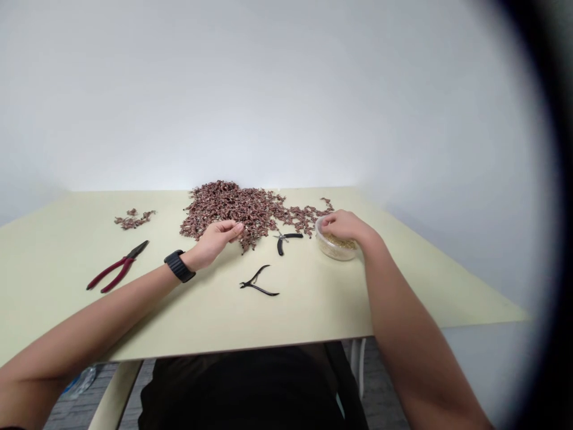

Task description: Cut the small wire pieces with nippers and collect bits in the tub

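My left hand is at the front edge of a heap of small reddish-brown pieces, thumb and fingers pinched together. Whatever lies between its fingertips is too small to make out. My right hand reaches over the rim into a round clear plastic tub that holds a layer of fine gold-coloured bits. Its fingers are curled down and pressed together, with the tips partly hidden. Between the two hands lie small black-handled pliers, jaws toward the heap.
Black nippers lie open near the table's front. Red-handled pliers rest at left, below a small cluster of brown pieces. A thinner trail of pieces runs right from the heap. The pale yellow table meets a white wall.
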`<state>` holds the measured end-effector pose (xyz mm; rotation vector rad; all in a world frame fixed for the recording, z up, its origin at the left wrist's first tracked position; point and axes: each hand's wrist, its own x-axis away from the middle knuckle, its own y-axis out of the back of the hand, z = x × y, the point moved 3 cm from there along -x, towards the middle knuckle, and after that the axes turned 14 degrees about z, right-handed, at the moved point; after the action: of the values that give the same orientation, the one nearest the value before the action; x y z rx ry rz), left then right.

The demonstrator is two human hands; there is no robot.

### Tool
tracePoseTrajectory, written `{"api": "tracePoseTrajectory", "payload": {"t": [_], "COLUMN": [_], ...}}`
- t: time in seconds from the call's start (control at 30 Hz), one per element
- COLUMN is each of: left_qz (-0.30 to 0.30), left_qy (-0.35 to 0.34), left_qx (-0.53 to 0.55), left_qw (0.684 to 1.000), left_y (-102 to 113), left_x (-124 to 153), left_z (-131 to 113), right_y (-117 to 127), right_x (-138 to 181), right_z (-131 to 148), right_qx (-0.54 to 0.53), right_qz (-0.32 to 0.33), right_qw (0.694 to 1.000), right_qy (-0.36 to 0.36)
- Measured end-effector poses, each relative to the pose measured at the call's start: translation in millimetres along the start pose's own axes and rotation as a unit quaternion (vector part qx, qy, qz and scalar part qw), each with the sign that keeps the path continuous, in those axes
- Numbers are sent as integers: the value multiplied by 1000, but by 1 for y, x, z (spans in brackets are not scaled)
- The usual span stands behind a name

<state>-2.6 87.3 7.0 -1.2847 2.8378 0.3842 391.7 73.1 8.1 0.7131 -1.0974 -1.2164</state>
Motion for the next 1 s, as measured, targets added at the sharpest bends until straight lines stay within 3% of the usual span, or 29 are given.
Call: {"api": "tracePoseTrajectory", "payload": {"t": [0.13,0.27,0.37,0.47,0.63,0.73,0.83,1.0], "left_qz": [50,90,130,161,226,257,272,315], "left_qy": [79,119,127,123,102,108,112,147], "left_qx": [153,158,98,-29,-200,-219,-227,-184], "left_qw": [984,976,979,979,948,935,928,919], "left_y": [-11,-20,-24,-24,-21,-19,-13,-1], "left_x": [8,10,12,15,17,16,15,14], "left_z": [12,19,18,13,1,-1,-1,0], "right_y": [3,4,4,4,2,1,6,11], "right_x": [1,2,2,2,3,5,10,23], "right_z": [-4,-8,-11,-14,-17,-16,-10,23], "right_qx": [-79,-104,-157,-215,-242,-233,-240,-379], "right_qz": [4,17,27,32,65,78,35,-30], "right_qw": [997,994,987,976,968,969,970,916], "right_qy": [-13,-11,-7,-17,-14,-1,23,130]}}
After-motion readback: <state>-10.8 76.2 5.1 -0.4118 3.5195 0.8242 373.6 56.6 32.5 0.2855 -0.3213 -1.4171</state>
